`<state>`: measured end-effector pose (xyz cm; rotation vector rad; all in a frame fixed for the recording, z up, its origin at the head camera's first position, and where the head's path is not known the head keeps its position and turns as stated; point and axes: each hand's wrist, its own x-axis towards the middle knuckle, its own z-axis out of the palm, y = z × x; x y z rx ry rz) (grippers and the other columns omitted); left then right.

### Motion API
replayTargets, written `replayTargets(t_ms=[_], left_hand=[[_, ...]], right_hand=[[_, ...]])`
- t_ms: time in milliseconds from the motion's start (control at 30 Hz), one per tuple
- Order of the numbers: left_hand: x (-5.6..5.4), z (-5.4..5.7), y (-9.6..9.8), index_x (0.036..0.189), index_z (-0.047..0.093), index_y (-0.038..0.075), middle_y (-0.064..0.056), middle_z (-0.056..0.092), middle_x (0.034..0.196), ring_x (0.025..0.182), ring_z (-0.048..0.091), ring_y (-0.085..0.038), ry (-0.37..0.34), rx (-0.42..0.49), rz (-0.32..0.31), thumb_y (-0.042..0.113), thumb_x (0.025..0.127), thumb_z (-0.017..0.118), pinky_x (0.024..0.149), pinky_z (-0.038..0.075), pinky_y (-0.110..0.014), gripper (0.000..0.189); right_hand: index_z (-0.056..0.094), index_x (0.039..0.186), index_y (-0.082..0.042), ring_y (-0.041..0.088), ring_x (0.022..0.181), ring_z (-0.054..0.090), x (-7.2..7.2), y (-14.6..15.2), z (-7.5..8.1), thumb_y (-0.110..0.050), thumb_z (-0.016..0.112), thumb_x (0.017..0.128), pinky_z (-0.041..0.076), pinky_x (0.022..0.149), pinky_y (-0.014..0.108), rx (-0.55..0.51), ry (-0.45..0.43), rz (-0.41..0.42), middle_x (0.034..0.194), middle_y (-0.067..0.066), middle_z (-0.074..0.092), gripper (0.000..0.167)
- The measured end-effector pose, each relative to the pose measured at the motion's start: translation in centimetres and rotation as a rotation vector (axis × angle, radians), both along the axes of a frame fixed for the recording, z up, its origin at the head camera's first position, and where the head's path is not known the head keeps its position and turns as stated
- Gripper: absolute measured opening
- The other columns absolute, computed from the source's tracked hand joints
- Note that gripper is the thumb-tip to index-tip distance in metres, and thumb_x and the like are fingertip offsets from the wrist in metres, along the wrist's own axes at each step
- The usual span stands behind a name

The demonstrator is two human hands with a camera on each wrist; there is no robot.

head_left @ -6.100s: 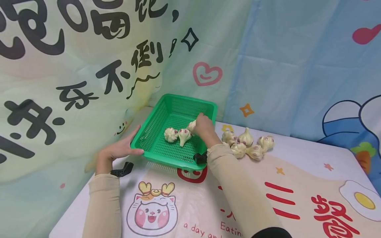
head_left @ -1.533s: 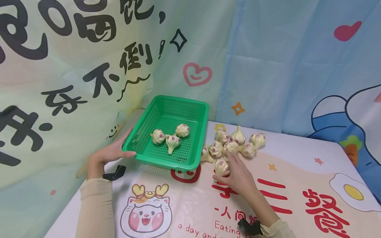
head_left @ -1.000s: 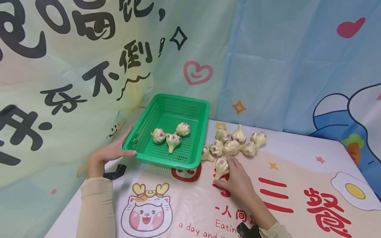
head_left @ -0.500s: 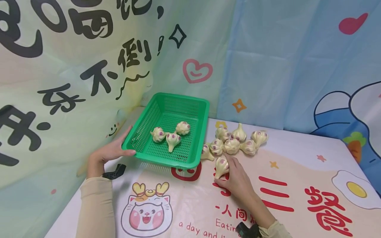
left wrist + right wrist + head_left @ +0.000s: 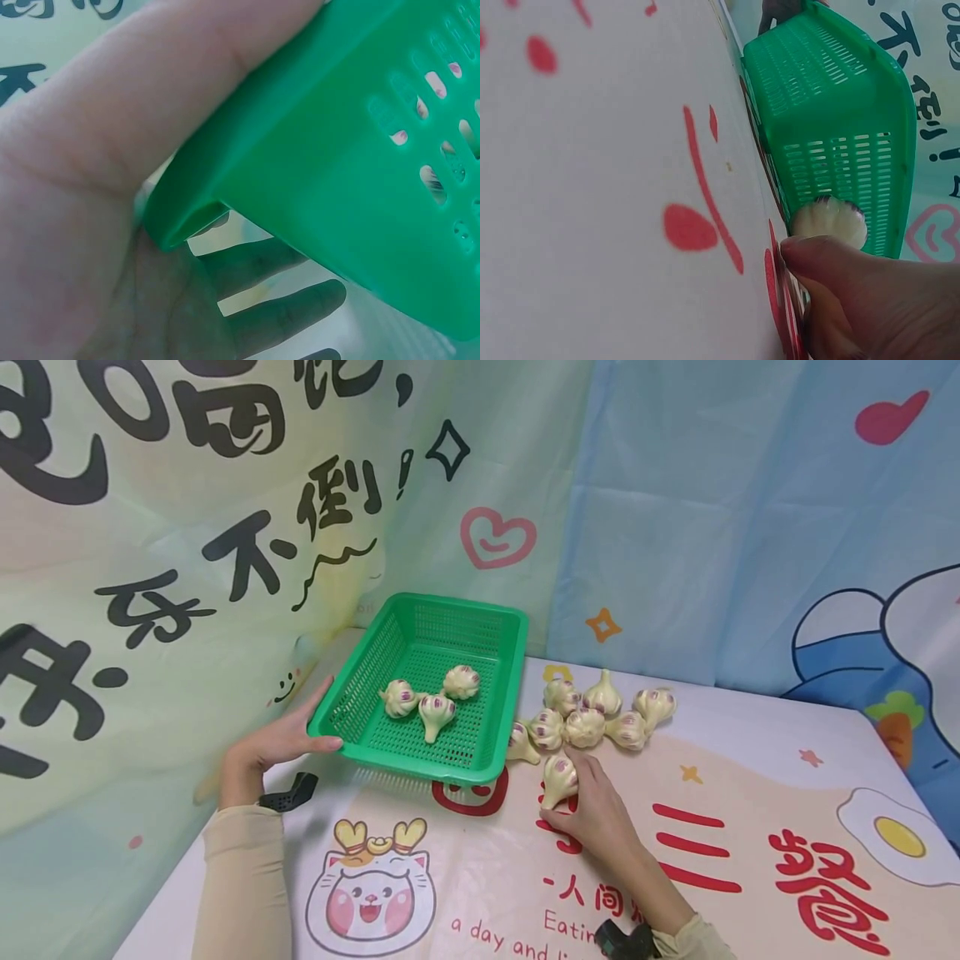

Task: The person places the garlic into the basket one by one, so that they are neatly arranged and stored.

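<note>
My left hand [image 5: 281,739] rests at the near left corner of a green plastic basket [image 5: 423,770]. In the left wrist view its thumb [image 5: 172,67] lies along the rim, and straight fingers [image 5: 285,315] reach past the outside. Inside the basket lie three garlic bulbs, one with its stem toward me [image 5: 436,717]. To the right of the basket, my right hand [image 5: 603,814] holds a white and purple garlic bulb [image 5: 559,779] low over the table, thumb near the stem and fingers around the far right side. The right wrist view shows that bulb [image 5: 829,223] beyond the thumb.
Several more garlic bulbs [image 5: 584,727] cluster behind the right hand, one of them [image 5: 521,745] partly hidden by the basket's right side. A printed cloth [image 5: 487,877] covers the table. Printed curtains [image 5: 660,527] stand close behind and to the left.
My right hand has left the basket, where a third garlic bulb now lies, and moved to a bulb on the table. Over the last second that bulb tipped slightly. The left hand stayed at the corner.
</note>
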<state>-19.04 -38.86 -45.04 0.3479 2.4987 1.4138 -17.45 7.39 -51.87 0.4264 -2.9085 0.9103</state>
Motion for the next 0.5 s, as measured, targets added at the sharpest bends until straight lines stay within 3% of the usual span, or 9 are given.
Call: replayTargets(t_ms=[500], left_hand=[[0.10, 0.07, 0.01, 0.152, -0.013, 0.029, -0.015, -0.009, 0.159, 0.141, 0.006, -0.035, -0.012, 0.000, -0.001, 0.024, 0.082, 0.072, 0.111, 0.009, -0.061, 0.109]], right_hand=[[0.030, 0.146, -0.010, 0.029, 0.122, 0.045, 0.07, -0.11, 0.20, -0.035, 0.083, 0.068, 0.042, 0.099, 0.049, -0.014, -0.009, -0.005, 0.139, 0.012, 0.042, 0.098]])
